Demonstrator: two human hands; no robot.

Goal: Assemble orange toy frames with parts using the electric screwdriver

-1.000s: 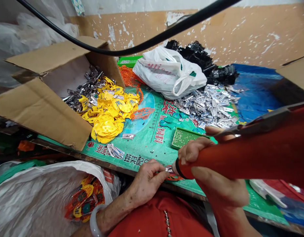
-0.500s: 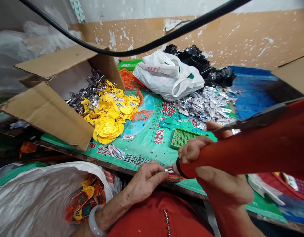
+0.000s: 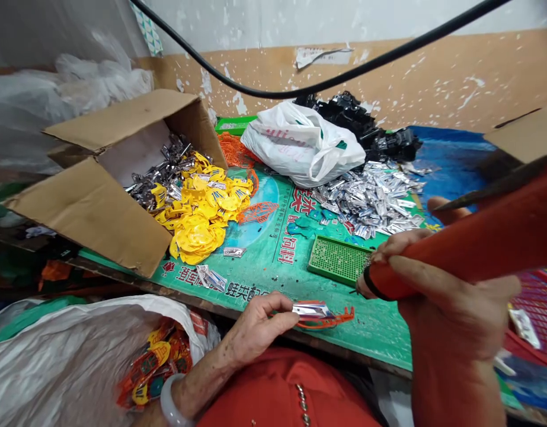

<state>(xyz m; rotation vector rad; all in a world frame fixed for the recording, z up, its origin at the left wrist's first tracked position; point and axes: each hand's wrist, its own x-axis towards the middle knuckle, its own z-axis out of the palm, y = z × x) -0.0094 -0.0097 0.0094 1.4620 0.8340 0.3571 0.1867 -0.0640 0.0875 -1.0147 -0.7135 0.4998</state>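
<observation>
Your left hand pinches the near end of a silver strip between thumb and fingertips. The strip lies over an orange part at the table's front edge, close to your body; whether your fingertips grip the orange part too cannot be told. The pinch at one end presumably steadies the strip while leaving most of its face uncovered.

Your right hand is wrapped around a red tool, thumb along one side and fingers along the other. The tool's nose is beside the near right corner of a green tray and apart from the strip. Your fingers partly hide the tip, so its contact with the tray cannot be confirmed. The tray holds small pale bits — likely set there to be within short reach of the tool.

Outward on the table, a heap of silver strips lies behind the tray, with a white bag beside it. To your left, yellow parts spill from a cardboard box tipped on its side — probably so that they can be taken without lifting. Below the table edge, a white sack holds orange and yellow pieces.
</observation>
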